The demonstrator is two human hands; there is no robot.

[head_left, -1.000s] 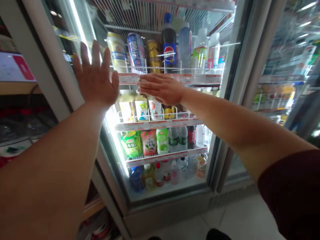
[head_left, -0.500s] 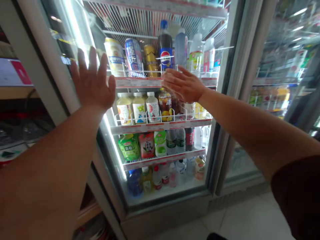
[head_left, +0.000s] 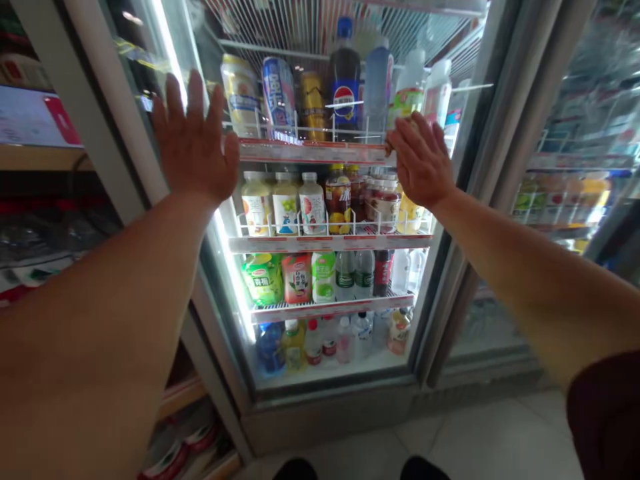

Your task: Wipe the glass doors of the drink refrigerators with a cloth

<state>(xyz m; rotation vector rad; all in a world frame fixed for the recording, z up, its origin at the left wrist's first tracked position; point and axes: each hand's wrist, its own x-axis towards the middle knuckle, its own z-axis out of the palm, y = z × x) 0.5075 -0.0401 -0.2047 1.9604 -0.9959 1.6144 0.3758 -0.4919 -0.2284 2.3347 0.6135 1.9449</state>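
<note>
Grey metal frames a lit drinks cooler (head_left: 330, 417) facing the person, and its glass door (head_left: 300, 161), streaked with reflections, lies directly beyond both hands. A neighbouring cooler (head_left: 575, 161), blurred, stands on the right, and pale floor tiles (head_left: 480, 427) show below. Behind the glass run an upper shelf (head_left: 310, 153), a middle shelf (head_left: 330, 244) and a lower shelf (head_left: 333, 309), with a further row of bottles at the bottom.

The left hand (head_left: 197, 150) is open, fingers spread and pointing up, at the left side of the door. The right hand (head_left: 423, 160) has its fingers stretched out close together, angled up and left, over the right part of the upper shelf's edge. Its palm faces away, so I cannot tell whether it holds anything; contact with the glass is equally unclear for both hands.

On the upper shelf, a dark bottle with a blue cap (head_left: 344, 73) stands upright, and a clear bottle with a green label (head_left: 409, 83) rises just above the right fingers. Smaller are the pale can (head_left: 241, 93) just beside the left hand, the blue can (head_left: 279, 90) and the gold can (head_left: 314, 103). Under the middle shelf sit a green pouch (head_left: 263, 280) and a red pouch (head_left: 297, 280). Smaller still, three white-capped bottles (head_left: 286, 207) line the middle shelf's left end.
</note>
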